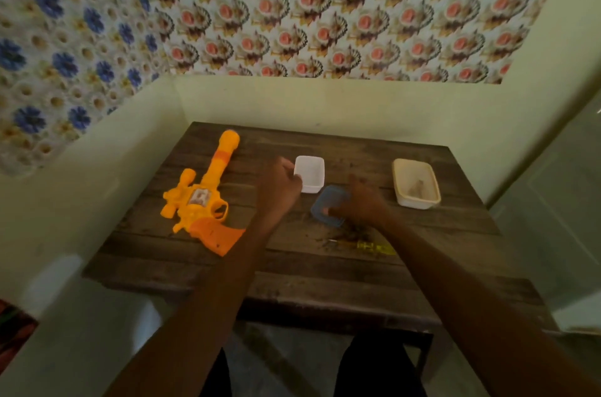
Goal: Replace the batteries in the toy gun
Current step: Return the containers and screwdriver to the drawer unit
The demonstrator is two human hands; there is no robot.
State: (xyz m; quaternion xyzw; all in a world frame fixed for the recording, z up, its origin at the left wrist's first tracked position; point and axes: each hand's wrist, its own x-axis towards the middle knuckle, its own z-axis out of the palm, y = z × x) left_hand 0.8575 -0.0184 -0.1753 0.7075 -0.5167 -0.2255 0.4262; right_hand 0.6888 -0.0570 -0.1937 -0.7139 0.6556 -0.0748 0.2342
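Orange and yellow plastic marks the toy gun point(208, 198) in the head view. It lies flat on the left part of the desk point(325, 273), with its long axis running from the grip near the left edge up to the muzzle by the far edge.

Neither hand touches it. The left hand point(279, 188) is the nearer one, just to the right of the trigger guard, so the gun lies to the left of those fingers. They are curled on the near left corner of a small white container point(310, 174) at the centre of the desk and appear to grip it, though blur softens the detail.

The right hand point(361, 205) pinches a blue lid point(328, 206) just in front of that container, with one fingertip showing through the plastic.

A beige container point(416, 183) sits toward the right edge, well apart from the gun, and what it holds is too dim to name. A yellow screwdriver point(374, 246) lies beside the right forearm among dark crumbs.

No batteries can be made out. Judging by this, the gun itself has not yet been opened.
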